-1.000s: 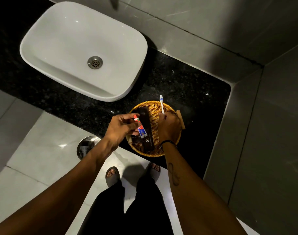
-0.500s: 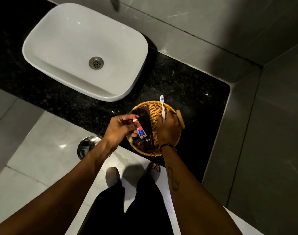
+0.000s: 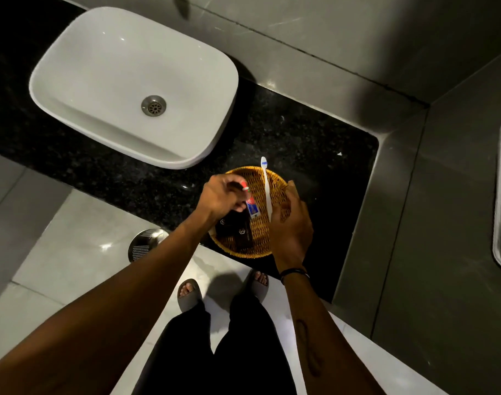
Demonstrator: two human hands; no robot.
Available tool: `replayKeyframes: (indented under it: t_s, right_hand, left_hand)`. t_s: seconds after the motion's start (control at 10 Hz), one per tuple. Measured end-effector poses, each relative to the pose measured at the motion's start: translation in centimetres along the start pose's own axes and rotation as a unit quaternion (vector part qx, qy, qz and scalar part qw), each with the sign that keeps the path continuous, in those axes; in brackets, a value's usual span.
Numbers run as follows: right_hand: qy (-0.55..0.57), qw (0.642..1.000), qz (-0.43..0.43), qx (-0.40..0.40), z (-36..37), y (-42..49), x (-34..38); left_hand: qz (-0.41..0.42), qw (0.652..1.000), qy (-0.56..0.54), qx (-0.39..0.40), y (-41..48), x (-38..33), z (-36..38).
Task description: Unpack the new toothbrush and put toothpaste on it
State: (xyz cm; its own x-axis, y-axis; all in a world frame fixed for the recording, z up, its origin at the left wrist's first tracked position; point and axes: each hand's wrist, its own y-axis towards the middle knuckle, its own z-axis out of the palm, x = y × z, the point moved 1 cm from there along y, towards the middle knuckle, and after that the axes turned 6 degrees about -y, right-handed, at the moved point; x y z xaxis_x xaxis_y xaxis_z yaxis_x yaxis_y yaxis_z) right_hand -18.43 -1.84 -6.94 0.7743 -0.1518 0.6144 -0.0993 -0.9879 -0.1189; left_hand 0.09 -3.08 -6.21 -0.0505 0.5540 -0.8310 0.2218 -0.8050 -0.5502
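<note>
A small red, white and blue toothpaste tube [image 3: 251,206] is pinched at its cap end by my left hand [image 3: 221,197], above a round wicker basket [image 3: 278,178] on the black counter. My right hand [image 3: 291,223] holds a white toothbrush [image 3: 266,189] by its handle, with the bristle head pointing away from me past the basket's far rim. Dark packets [image 3: 234,229] lie in the basket under my left hand. The tube hangs just left of the brush handle.
A white basin [image 3: 101,67] with a metal drain sits on the black counter [image 3: 315,138] at the left. Grey tiled walls close the back and right. A round floor drain [image 3: 145,244] and my sandalled feet are below the counter edge.
My left hand has lifted the toothpaste tube up from the basket and turned it. The right hand has raised the toothbrush slightly; the view has shifted a little.
</note>
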Motion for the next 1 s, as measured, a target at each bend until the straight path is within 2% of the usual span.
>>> replayKeyframes:
  t_s: [0.2,0.5,0.7,1.0]
  right_hand:
    - [0.023,1.000,-0.017,-0.005,-1.6,0.1,-1.8]
    - [0.051,0.998,-0.029,-0.036,-1.8,0.1,-2.5]
    - [0.041,0.999,-0.029,-0.012,-1.7,-0.3,-2.1]
    - [0.029,0.999,-0.043,0.009,-1.5,-0.3,-1.7]
  left_hand:
    - [0.012,0.987,0.162,0.003,3.1,-1.1,3.0]
    - [0.025,0.958,0.286,-0.004,4.0,-0.4,4.0]
    - [0.058,0.932,0.356,-0.038,4.5,0.5,3.8]
    - [0.063,0.925,0.371,-0.042,5.2,1.8,4.0]
